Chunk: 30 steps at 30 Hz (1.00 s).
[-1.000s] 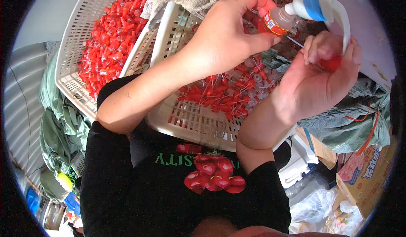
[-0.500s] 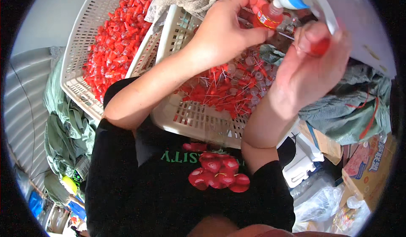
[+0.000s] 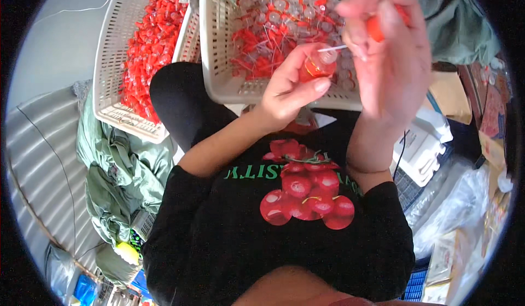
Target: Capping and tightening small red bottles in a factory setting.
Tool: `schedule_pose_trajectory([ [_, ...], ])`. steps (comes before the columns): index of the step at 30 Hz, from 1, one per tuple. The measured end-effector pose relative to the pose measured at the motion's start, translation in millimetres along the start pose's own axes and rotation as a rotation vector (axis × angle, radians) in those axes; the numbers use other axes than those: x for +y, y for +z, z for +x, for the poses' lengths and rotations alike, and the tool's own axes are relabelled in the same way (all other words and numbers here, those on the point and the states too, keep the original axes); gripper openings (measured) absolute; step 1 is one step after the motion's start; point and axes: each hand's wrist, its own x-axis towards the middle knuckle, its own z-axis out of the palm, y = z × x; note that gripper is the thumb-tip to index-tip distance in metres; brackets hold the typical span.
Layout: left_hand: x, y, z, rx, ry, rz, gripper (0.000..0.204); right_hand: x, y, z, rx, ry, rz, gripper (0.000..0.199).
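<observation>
Between the thumb and fingers of my left hand (image 3: 284,95) is a small clear bottle (image 3: 316,70) of red liquid, its open neck tilted up and to the right. My right hand (image 3: 396,65), blurred, is closed on a red cap (image 3: 376,28) with a thin white stick (image 3: 333,48). The stick's tip is at the bottle's mouth; whether it is inside, I cannot tell. Both hands are over the near right part of a white plastic basket (image 3: 216,49), which holds loose red caps with sticks (image 3: 262,46) and several small clear bottles (image 3: 279,4).
A second white basket (image 3: 109,68) on the left is full of small red-capped bottles (image 3: 153,49). Green cloth (image 3: 459,22) lies at the far right, above a cardboard piece (image 3: 451,95) and a white plastic case (image 3: 424,142). More green sheeting (image 3: 123,164) hangs at left.
The white nozzle with a blue collar at the bottle's mouth has left the view. My left hand has brought the bottle nearer to me. My right hand now holds a red cap with a stick.
</observation>
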Motion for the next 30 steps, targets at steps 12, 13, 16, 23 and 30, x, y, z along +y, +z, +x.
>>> schedule_pose_trajectory([
  [12, -23.8, 18.2, -48.2, 0.085, 0.04, 0.17, 0.037, -11.3, -27.9, -49.6, -0.211, -0.166, -0.15, 0.015],
  [13, -21.8, 21.5, -50.1, 0.08, 0.058, 0.189, 0.037, -8.5, -28.7, -50.6, -0.214, -0.165, -0.145, 0.015],
  [16, -3.0, 41.2, -45.6, 0.044, 0.155, 0.136, 0.036, -2.4, -29.5, -51.3, -0.299, -0.182, -0.294, 0.023],
  [23, 20.5, 42.5, -33.9, -0.17, 0.055, 0.068, 0.03, -6.6, -29.3, -54.0, -0.376, -0.195, -0.417, 0.02],
  [30, 26.8, 47.8, -22.4, 0.092, 0.531, 1.138, 0.032, 8.3, -39.5, -43.8, -0.362, -0.202, -0.34, 0.015],
])
